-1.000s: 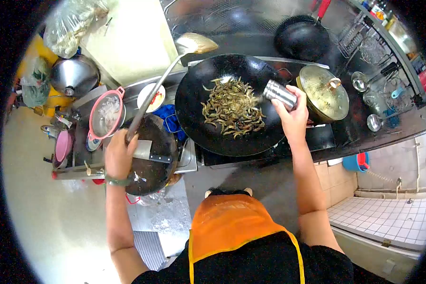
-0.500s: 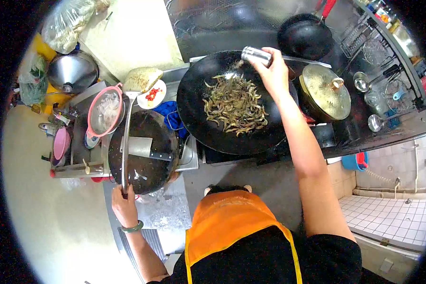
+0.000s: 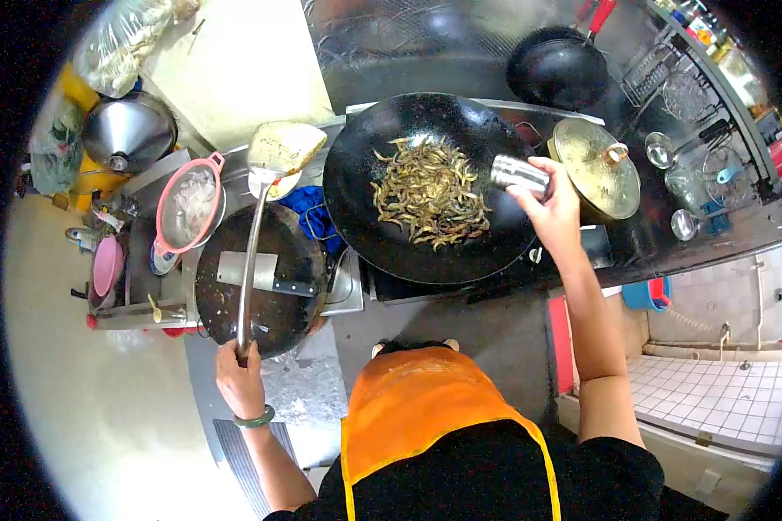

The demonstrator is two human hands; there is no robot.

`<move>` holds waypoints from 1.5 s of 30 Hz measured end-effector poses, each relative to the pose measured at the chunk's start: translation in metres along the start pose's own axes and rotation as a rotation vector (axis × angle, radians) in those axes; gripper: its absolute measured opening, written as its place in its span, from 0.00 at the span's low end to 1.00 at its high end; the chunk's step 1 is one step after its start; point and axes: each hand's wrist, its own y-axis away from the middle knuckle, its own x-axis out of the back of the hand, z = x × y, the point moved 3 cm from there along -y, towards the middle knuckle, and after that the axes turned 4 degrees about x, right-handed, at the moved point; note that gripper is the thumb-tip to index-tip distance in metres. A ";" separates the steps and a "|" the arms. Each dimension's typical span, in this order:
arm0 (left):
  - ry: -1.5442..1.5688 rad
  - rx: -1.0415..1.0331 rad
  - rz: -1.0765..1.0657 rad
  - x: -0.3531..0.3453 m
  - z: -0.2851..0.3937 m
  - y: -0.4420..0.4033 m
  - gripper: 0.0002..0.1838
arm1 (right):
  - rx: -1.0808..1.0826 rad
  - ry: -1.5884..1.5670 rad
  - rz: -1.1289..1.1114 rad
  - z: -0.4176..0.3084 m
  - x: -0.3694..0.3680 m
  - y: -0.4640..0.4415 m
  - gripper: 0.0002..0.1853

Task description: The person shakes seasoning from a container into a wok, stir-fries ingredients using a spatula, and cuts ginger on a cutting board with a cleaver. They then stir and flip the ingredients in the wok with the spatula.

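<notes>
My left hand (image 3: pixel 241 379) is closed around the handle end of a long metal wok spatula (image 3: pixel 256 234). Its wide blade is up at the left of the wok, partly covering a small plate (image 3: pixel 284 186) of chopped red pepper. My right hand (image 3: pixel 554 210) grips a clear-sided seasoning shaker (image 3: pixel 519 175) with a metallic look, tilted sideways over the wok's right rim. In the big black wok (image 3: pixel 347 208) lies a heap of small, slender browned pieces (image 3: pixel 430 195) that look like little fish. No seasoning is visibly falling.
A cleaver (image 3: pixel 232 268) lies on a round chopping board (image 3: pixel 222 313) below the spatula handle. Left of it stands a pink-rimmed strainer (image 3: pixel 167 204). A glass-lidded pot (image 3: pixel 593 169) sits right of the wok, with a smaller black pan (image 3: pixel 558 69) behind.
My right hand has moved right and toward me with the shaker; the falling powder has stopped. My left hand has shifted slightly right, swinging the spatula blade right over the pepper plate.
</notes>
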 end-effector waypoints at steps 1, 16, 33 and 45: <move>-0.001 -0.014 0.008 -0.002 0.001 -0.001 0.11 | 0.070 0.172 0.011 -0.011 -0.003 0.001 0.28; 0.051 0.038 -0.034 -0.004 -0.004 0.012 0.12 | 0.006 -0.043 -0.009 -0.027 -0.063 -0.047 0.28; 0.058 -0.016 -0.005 0.001 0.010 0.014 0.12 | 0.043 0.265 0.119 -0.018 -0.029 -0.084 0.30; 0.052 -0.098 0.003 -0.003 0.014 0.014 0.12 | -0.484 -1.216 -0.064 0.025 0.004 -0.032 0.30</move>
